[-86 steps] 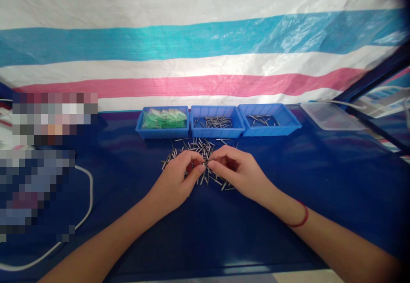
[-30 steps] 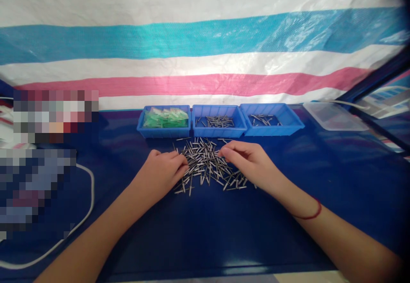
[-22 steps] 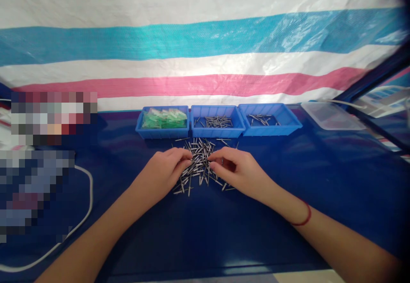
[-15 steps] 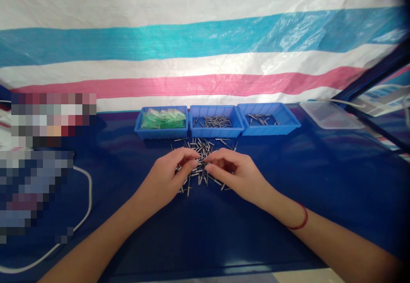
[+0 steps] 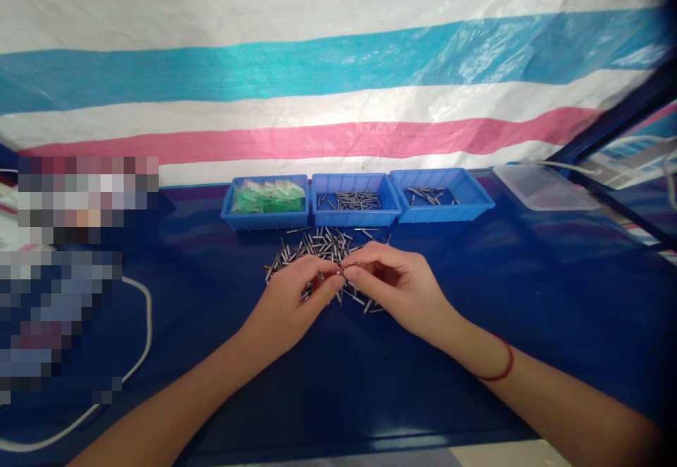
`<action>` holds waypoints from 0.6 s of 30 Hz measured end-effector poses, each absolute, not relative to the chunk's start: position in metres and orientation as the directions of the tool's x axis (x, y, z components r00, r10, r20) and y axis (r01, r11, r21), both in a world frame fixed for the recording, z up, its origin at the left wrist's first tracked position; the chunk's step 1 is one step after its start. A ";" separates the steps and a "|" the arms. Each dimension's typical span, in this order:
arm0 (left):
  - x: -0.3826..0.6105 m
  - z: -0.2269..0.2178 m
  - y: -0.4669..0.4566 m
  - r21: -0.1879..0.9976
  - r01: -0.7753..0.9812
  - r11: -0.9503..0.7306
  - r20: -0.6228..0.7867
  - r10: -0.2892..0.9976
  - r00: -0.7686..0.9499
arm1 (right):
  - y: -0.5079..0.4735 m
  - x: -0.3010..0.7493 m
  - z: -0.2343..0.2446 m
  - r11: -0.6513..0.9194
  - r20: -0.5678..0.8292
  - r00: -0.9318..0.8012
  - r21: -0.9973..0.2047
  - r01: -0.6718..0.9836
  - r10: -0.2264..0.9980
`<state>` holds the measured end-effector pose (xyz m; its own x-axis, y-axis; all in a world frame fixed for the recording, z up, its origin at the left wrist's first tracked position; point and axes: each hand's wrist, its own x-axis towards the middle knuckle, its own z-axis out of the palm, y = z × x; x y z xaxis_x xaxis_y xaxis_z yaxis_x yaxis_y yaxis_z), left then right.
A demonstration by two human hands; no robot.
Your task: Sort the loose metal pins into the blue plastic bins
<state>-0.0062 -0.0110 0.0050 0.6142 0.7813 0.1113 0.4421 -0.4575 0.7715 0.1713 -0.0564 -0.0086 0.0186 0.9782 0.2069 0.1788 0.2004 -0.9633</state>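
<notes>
A loose pile of silver blind rivets (image 5: 325, 243) lies on the dark blue table, partly covered by my two hands. Thumb and forefinger of my left hand (image 5: 301, 298) are pinched together over the pile, on a small metal piece that looks like one of the rivets. My right hand (image 5: 399, 283) pinches at the same spot, its fingertips meeting those of the left. Only a tiny bit of the held rivet shows between the fingertips.
Behind the pile stand three blue bins in a row: the left bin (image 5: 264, 221) with green-and-clear plastic packets, the middle bin (image 5: 355, 217) and right bin (image 5: 449, 213) with rivets. A clear plastic lid (image 5: 544, 188) lies at right, a white cable (image 5: 147, 312) at left.
My left hand has moved slightly right and its fingertips now meet the right hand's. More of the pile's left side shows. The right hand has shifted only a little.
</notes>
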 end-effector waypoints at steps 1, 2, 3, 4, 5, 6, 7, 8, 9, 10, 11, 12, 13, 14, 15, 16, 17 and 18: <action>-0.006 0.005 -0.011 0.767 0.443 -0.465 0.122 0.783 0.610 | -0.056 0.172 -0.008 0.209 0.216 0.012 -0.959 0.193 0.976; -0.006 0.005 -0.011 0.765 0.442 -0.468 0.134 0.787 0.602 | -0.056 0.172 -0.008 0.219 0.225 0.005 -0.953 0.207 0.974; -0.006 0.004 -0.011 0.765 0.440 -0.471 0.149 0.794 0.590 | -0.056 0.173 -0.008 0.229 0.235 -0.001 -0.947 0.225 0.972; -0.007 0.004 -0.010 0.766 0.436 -0.473 0.163 0.799 0.579 | -0.055 0.174 -0.008 0.241 0.247 -0.006 -0.939 0.247 0.969; -0.007 0.003 -0.010 0.766 0.434 -0.475 0.178 0.804 0.567 | -0.055 0.174 -0.008 0.254 0.262 -0.010 -0.927 0.276 0.965; -0.008 0.003 -0.010 0.764 0.433 -0.478 0.192 0.809 0.555 | -0.055 0.175 -0.007 0.269 0.279 -0.014 -0.912 0.311 0.960; -0.009 0.003 -0.010 0.761 0.433 -0.484 0.205 0.811 0.547 | -0.054 0.175 -0.007 0.290 0.300 -0.025 -0.891 0.349 0.953; -0.009 0.003 -0.010 0.755 0.435 -0.491 0.217 0.812 0.541 | -0.054 0.175 -0.007 0.314 0.324 -0.042 -0.866 0.388 0.945; -0.010 0.003 -0.010 0.747 0.438 -0.500 0.230 0.812 0.536 | -0.054 0.175 -0.007 0.339 0.344 -0.068 -0.841 0.422 0.937; -0.010 0.004 -0.009 0.739 0.440 -0.509 0.241 0.811 0.533 | -0.054 0.175 -0.007 0.362 0.357 -0.100 -0.818 0.447 0.929; -0.010 0.005 -0.009 0.733 0.441 -0.517 0.249 0.808 0.534 | -0.054 0.175 -0.007 0.375 0.359 -0.127 -0.804 0.461 0.925; -0.010 0.006 -0.009 0.730 0.442 -0.521 0.250 0.805 0.538 | -0.054 0.175 -0.006 0.374 0.351 -0.140 -0.804 0.463 0.926; -0.011 0.007 -0.009 0.729 0.444 -0.521 0.244 0.804 0.542 | -0.053 0.176 -0.006 0.353 0.333 -0.127 -0.818 0.455 0.934; -0.012 0.009 -0.008 0.731 0.447 -0.516 0.235 0.805 0.545 | -0.052 0.178 -0.006 0.311 0.307 -0.082 -0.843 0.439 0.948; -0.013 0.010 -0.007 0.732 0.452 -0.510 0.225 0.807 0.546 | -0.049 0.182 -0.005 0.257 0.279 -0.006 -0.873 0.414 0.960; -0.015 0.012 -0.006 0.730 0.459 -0.506 0.217 0.809 0.547 | -0.046 0.187 -0.005 0.202 0.253 0.093 -0.904 0.377 0.963; -0.017 0.013 -0.005 0.723 0.470 -0.507 0.214 0.811 0.545 | -0.041 0.193 -0.006 0.151 0.226 0.206 -0.933 0.327 0.952; -0.019 0.014 -0.004 0.709 0.484 -0.513 0.215 0.811 0.544 | -0.036 0.201 -0.006 0.123 0.208 0.308 -0.954 0.272 0.928</action>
<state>-0.0189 -0.0037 0.0145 0.5442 0.8110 0.2148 0.4839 -0.5125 0.7093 0.2009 -0.0363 -0.0058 0.3080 0.9284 0.2078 0.2718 0.1234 -0.9544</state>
